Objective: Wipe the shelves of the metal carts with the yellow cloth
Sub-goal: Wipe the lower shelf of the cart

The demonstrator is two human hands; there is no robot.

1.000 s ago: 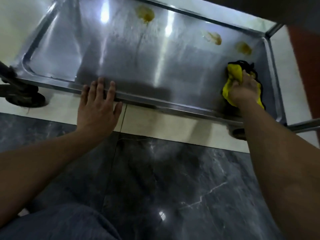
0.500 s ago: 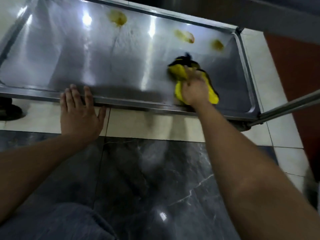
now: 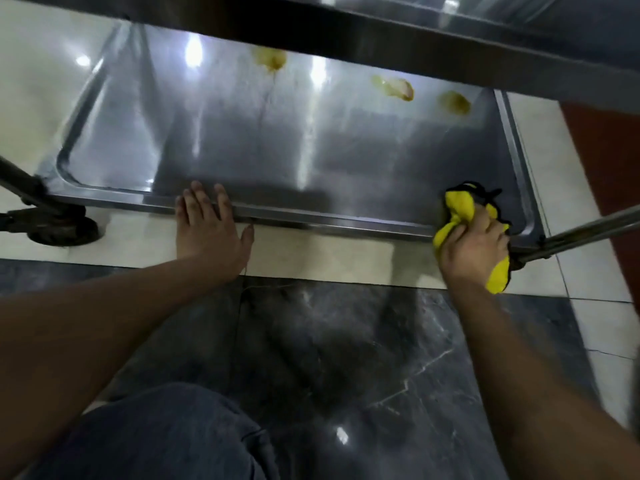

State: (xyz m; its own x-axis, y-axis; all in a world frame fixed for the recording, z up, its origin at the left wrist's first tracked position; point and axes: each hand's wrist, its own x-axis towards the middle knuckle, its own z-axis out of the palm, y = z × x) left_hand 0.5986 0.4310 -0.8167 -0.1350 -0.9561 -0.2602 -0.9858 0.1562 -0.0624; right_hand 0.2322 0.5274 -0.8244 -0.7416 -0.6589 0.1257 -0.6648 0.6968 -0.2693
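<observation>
The bottom shelf [image 3: 284,147] of the metal cart is a shiny steel tray with a raised rim. Three yellow-brown stains [image 3: 394,89] sit along its far side. My right hand [image 3: 474,242] grips the bunched yellow cloth [image 3: 459,206] at the shelf's near right corner, over the front rim. A tail of the cloth hangs below my wrist. My left hand [image 3: 207,230] lies flat with fingers spread on the front rim, left of centre.
A higher shelf's dark edge [image 3: 346,26] crosses the top of the view, above the tray. A black caster wheel [image 3: 62,230] stands at the left corner. A cart leg bar [image 3: 588,226] runs out to the right. Marble and cream floor tiles lie below; my knee is at the bottom.
My right hand swept the cloth left toward the middle of the shelf, then back to the near right corner. My left hand stayed on the front rim.
</observation>
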